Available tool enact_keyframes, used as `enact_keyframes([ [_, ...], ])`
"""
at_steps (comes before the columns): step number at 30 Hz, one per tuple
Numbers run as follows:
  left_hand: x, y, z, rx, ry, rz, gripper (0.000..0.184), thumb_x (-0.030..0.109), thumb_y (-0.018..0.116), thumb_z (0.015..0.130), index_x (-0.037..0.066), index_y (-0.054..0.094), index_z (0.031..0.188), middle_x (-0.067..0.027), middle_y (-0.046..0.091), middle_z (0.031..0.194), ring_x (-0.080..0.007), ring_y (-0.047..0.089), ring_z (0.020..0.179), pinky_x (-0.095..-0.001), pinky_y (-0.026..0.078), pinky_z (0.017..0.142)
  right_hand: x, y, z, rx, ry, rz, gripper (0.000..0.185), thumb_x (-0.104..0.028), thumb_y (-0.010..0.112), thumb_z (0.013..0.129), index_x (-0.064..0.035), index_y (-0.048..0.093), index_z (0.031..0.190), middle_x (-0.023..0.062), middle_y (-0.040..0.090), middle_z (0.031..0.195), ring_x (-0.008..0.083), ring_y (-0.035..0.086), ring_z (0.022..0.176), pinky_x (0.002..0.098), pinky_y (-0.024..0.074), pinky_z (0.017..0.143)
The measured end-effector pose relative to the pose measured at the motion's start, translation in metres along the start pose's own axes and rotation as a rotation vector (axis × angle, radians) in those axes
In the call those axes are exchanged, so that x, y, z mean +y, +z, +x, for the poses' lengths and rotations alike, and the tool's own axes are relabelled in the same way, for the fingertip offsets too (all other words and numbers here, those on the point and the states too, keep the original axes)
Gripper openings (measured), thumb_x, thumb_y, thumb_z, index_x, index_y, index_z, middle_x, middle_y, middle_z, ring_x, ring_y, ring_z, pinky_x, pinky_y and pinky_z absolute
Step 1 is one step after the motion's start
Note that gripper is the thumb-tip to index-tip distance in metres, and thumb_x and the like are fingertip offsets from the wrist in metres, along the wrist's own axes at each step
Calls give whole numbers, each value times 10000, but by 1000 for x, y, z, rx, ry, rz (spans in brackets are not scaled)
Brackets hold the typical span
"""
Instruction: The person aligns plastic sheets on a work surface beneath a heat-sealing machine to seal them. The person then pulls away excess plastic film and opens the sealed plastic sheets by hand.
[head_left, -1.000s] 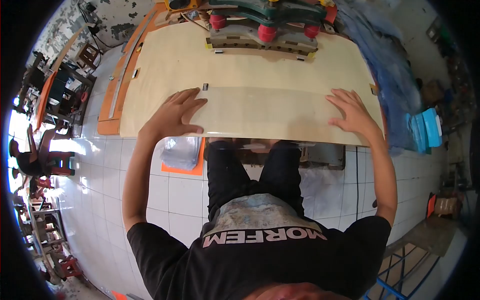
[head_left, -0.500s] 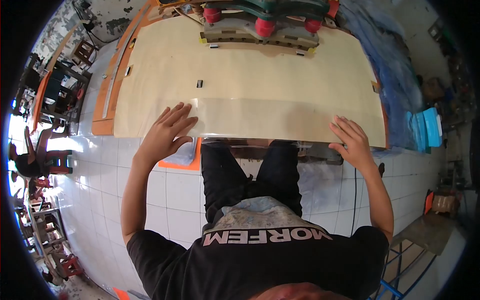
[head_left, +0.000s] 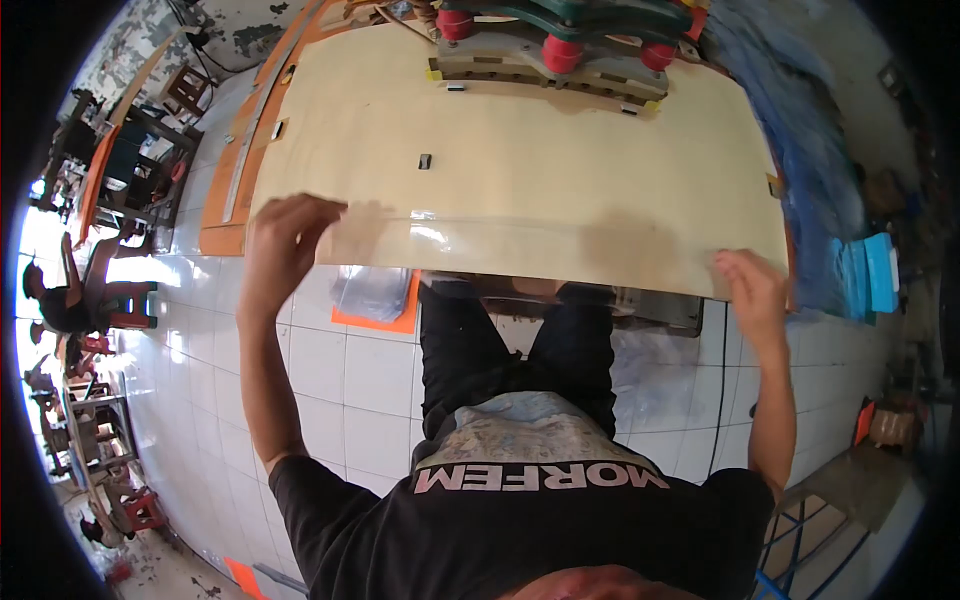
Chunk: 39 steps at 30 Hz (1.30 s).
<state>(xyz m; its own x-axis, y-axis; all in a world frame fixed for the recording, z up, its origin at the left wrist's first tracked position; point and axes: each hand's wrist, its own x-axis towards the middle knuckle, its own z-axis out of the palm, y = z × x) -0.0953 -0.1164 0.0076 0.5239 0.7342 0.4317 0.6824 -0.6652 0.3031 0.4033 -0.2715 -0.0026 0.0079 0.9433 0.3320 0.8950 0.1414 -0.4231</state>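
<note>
A clear plastic sheet (head_left: 432, 236) stretches along the near edge of a large cream-coloured sheet (head_left: 560, 150) on the work table; its outline is faint apart from bright glare. My left hand (head_left: 285, 235) is raised at the left end of the plastic, fingers bunched against the thumb at its edge. At the right end, my right hand (head_left: 755, 285) pinches the edge with its fingers curled in. The exact grip points are hard to see. A small dark block (head_left: 425, 161) lies on the cream sheet beyond the plastic.
A green metal frame with red knobs (head_left: 562, 54) stands on a bar at the table's far side. A metal ruler (head_left: 245, 150) lies at the left. Blue plastic film (head_left: 815, 170) covers the right side. Clear plastic pieces (head_left: 372, 292) rest on an orange sheet (head_left: 400, 318) below.
Both hands were spread flat on the sheet. They have lifted, moved outward and closed their fingers at the two ends of the plastic. The view has shifted slightly.
</note>
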Motion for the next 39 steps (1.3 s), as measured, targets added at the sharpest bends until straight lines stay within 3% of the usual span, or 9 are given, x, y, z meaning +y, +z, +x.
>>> enact_keyframes([
  [7,-14,-22,70,-132,-97,-245,136,-31,553,839,-10,668,910,-101,691,794,-175,658,728,-286,494,681,-4,-44,72,93,25,-63,135,-99,570,914,0,658,943,112,626,737,191,604,651,297,458,625],
  [12,-81,27,130,-480,-140,-298,177,30,516,832,-14,670,907,-92,673,754,-176,642,695,-292,497,655,60,-27,137,-358,59,51,115,-79,584,888,21,641,879,49,599,702,102,532,644,266,441,612],
  [16,-106,68,150,-643,-268,-152,137,51,564,818,-6,675,873,-79,665,754,-148,632,696,-299,509,645,117,22,161,-446,174,-7,145,-134,627,863,-8,689,900,48,645,705,121,579,660,285,453,630],
  [24,-138,87,167,-647,-243,10,111,108,633,791,50,727,807,-71,687,722,-168,651,664,-325,521,629,130,53,177,-301,261,-97,195,-233,700,820,-39,706,838,84,668,711,185,612,652,319,466,637],
  [28,-150,91,178,-626,-313,-6,88,147,704,781,80,740,825,-82,707,762,-192,683,709,-324,538,667,129,51,185,-297,266,-131,202,-239,720,808,-39,699,795,67,648,675,150,597,641,300,457,624],
  [31,-154,96,180,-616,-314,42,95,155,718,788,76,736,838,-88,711,798,-210,683,738,-328,535,681,147,44,188,-422,335,-62,173,-202,742,791,-38,691,776,25,620,657,103,563,629,276,438,596],
  [33,-156,98,178,-583,-272,82,90,141,724,779,71,733,834,-97,712,820,-223,682,765,-335,532,694,162,42,185,-477,328,289,128,-147,747,779,-33,689,785,-13,598,673,69,529,622,249,410,562],
  [37,-165,95,177,-526,-205,49,101,111,724,770,41,705,840,-114,709,813,-225,674,755,-336,531,687,166,27,184,-462,302,273,103,-109,735,779,-22,691,812,-16,607,697,71,526,622,239,405,553],
  [39,-170,96,178,-487,-241,41,113,106,724,769,37,700,855,-116,709,812,-225,679,762,-338,531,687,162,28,183,-291,370,206,87,-90,712,785,-13,693,820,-1,619,694,69,539,640,234,420,577],
])
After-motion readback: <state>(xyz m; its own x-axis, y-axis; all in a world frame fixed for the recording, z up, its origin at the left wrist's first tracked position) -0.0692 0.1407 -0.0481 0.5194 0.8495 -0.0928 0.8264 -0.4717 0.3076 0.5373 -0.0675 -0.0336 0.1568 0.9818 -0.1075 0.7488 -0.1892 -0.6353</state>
